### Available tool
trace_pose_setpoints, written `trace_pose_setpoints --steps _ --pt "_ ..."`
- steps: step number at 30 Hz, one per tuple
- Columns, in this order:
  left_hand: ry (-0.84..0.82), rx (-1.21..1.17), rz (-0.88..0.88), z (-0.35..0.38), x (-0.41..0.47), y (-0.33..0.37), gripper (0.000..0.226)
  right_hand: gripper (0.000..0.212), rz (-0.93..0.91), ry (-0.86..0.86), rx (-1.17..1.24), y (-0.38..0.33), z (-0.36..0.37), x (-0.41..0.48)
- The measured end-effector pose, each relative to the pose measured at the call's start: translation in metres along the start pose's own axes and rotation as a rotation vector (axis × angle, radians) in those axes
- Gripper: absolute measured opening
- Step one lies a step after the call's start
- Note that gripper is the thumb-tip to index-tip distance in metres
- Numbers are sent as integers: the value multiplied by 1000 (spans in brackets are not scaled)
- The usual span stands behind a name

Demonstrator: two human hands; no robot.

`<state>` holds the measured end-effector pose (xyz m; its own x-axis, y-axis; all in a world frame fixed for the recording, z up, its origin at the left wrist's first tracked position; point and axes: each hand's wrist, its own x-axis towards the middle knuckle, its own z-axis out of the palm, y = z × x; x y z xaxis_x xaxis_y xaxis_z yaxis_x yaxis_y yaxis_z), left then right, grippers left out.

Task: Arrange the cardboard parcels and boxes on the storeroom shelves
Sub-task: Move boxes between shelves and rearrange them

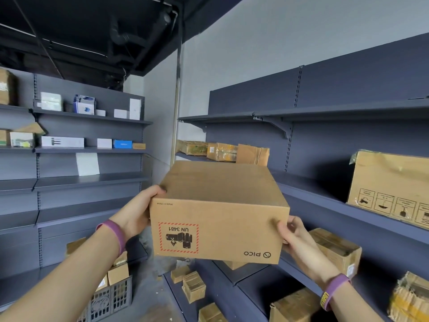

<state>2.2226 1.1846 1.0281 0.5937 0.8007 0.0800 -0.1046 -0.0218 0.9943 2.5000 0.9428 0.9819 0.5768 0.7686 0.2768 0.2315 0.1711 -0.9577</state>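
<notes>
While both arms reach forward, the left hand and right hand clasp the cardboard box by its sides, held in mid-air before the bare middle shelf.

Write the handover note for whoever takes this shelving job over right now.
Left hand and right hand each grip a side of the brown cardboard box with the red-bordered UN 3481 label, held in the air, print upside down.
Done: three taped parcels and a large brown carton with handling symbols sit on the right-hand dark grey metal shelf.
Left: shelve this box; small boxes sit in the black plastic crate below.
</notes>
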Motion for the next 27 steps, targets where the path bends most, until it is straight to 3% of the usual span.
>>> trace_pose_setpoints --steps 5,10,15,17,23,25,27 --pt "-60 15 23 1 -7 -4 9 90 46 -107 103 -6 -2 5" --pt "-282 4 66 -10 0 -11 95 85 180 -1 94 -13 -3 9" --pt "-427 85 120 -12 1 -16 113 64 93 198 114 -18 2 9" --pt "-392 104 134 -9 0 -16 116 54 65 218 95 -19 4 8" --pt "-95 66 79 4 -4 5 105 93 -23 -7 54 -6 -6 5" --pt "-84 65 40 0 -3 11 100 107 -40 -38 24 -2 -7 5" --pt "-112 79 -25 -3 -4 14 98 106 -61 -13 17 2 -8 7"
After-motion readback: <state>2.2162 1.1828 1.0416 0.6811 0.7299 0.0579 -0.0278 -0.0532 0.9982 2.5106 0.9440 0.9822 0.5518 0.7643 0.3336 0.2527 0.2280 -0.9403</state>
